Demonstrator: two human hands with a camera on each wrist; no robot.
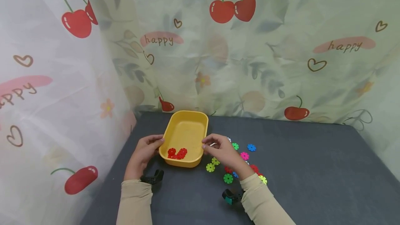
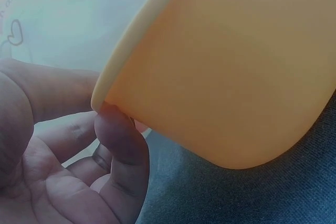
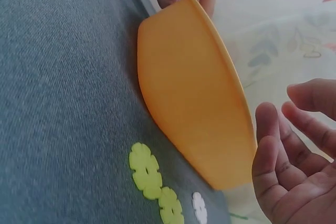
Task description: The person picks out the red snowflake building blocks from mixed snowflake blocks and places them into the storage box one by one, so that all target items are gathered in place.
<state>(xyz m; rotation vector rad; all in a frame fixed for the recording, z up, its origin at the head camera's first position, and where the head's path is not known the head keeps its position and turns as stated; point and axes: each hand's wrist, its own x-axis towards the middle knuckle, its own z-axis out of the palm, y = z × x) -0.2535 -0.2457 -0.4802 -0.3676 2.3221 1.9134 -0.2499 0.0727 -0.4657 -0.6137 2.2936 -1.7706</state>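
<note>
Yellow tray [image 1: 185, 133] at lower centre already holds red discs [image 1: 182, 153], loose discs [image 1: 228, 178] rightward seem unfinished work, while left fingers [image 2: 119, 132] pinch its rim [image 2: 130, 43] and right fingers [image 3: 265, 156] are loosely spread.

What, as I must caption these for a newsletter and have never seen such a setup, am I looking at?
No machine is doing the work: these are a person's bare hands. The wide picture comes from a camera worn on the head, looking forward and down; the two close ones come from cameras on the left and right wrists.

On the dark tabletop lie loose flower-shaped pieces in several colours. The yellow tray has red pieces inside. The left hand pinches the tray's rim. The right hand is at the opposite side, fingers loosely bent; whether they touch it is hard to tell.
</note>
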